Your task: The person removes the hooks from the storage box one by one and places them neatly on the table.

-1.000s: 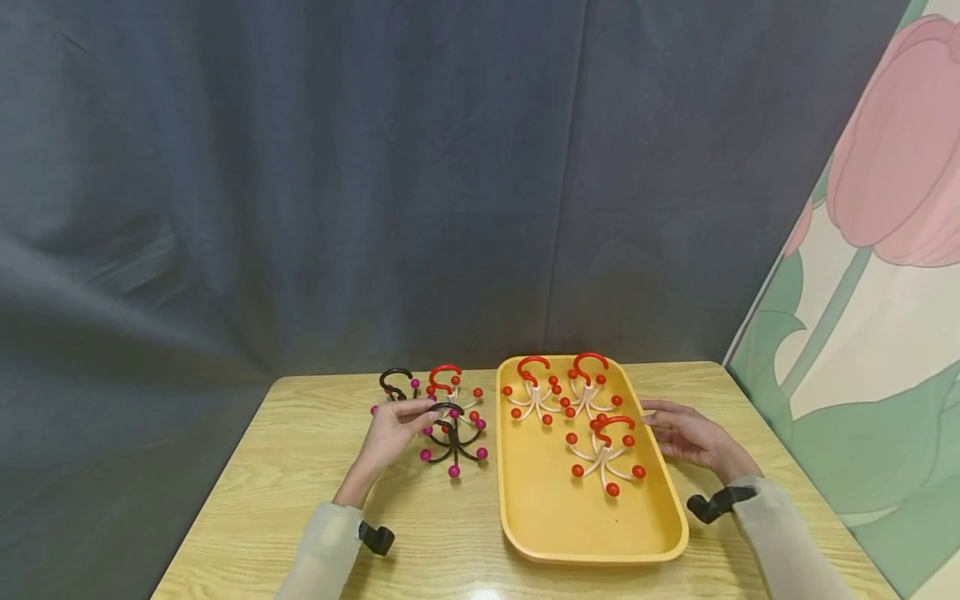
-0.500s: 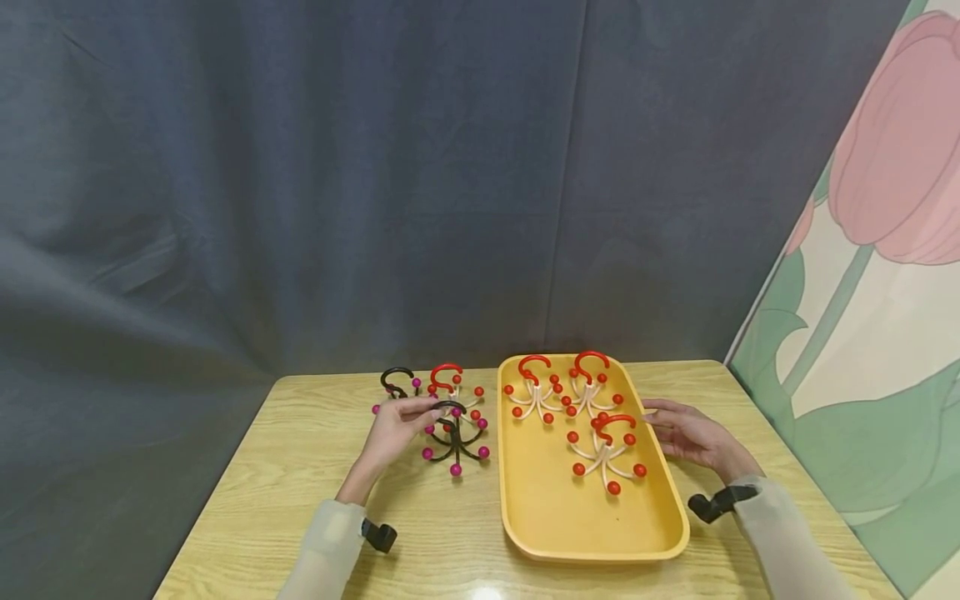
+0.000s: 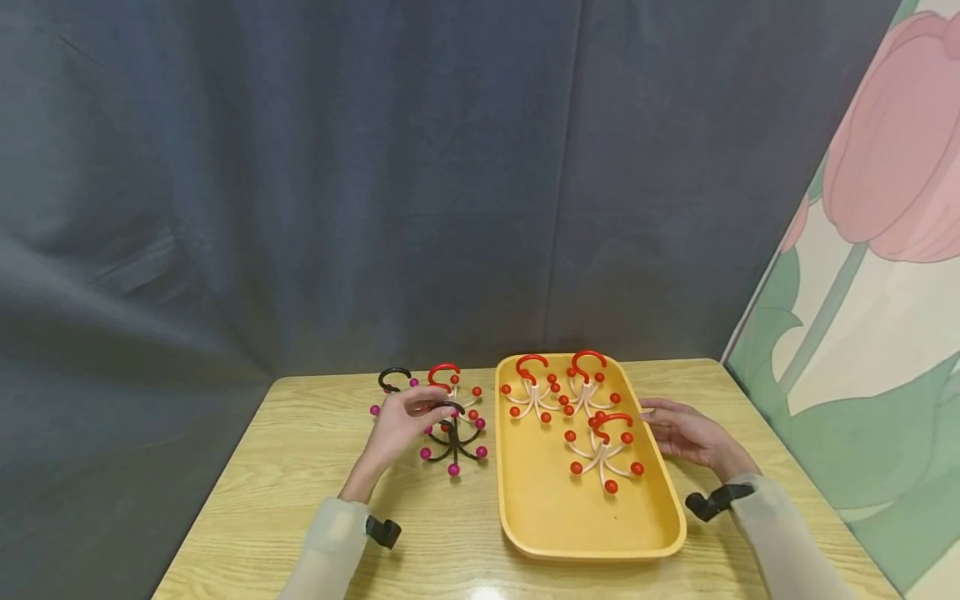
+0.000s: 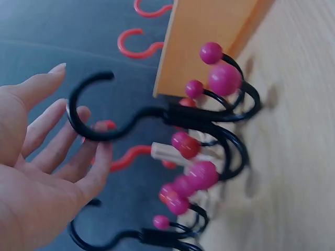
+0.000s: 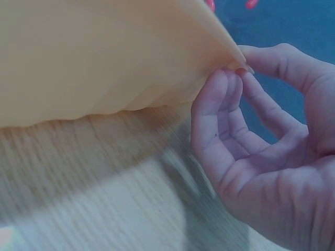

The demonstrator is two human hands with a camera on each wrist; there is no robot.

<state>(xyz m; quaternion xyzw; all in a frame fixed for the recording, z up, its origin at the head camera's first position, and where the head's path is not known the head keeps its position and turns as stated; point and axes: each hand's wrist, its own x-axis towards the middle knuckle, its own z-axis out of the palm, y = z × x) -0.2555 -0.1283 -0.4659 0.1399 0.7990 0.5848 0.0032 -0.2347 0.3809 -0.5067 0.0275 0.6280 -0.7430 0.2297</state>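
My left hand (image 3: 396, 429) is around the hook of a black multi-arm hook hanger (image 3: 453, 442) with magenta ball tips, which stands upright on the table. In the left wrist view the fingers are spread and the thumb is apart from the hook (image 4: 78, 123); some fingers lie behind it, and contact is hard to tell. At the right, my right hand (image 3: 690, 435) pinches the rim of a yellow tray (image 3: 558, 525) between thumb and fingers, as the right wrist view shows. Three white hangers with red hooks and red balls, one of them nearest me (image 3: 603, 457), stand inside the tray.
Behind the left hand stand another black hanger (image 3: 393, 372) and a white hanger with a red hook (image 3: 445, 367), partly hidden. A dark curtain (image 3: 405, 208) rises behind the wooden table (image 3: 262, 467). A flower-patterned wall panel (image 3: 885, 333) borders the right side.
The left hand's thumb and fingers have parted from their pinch on the black hanger's hook. The hanger, the tray and the right hand keep their places.
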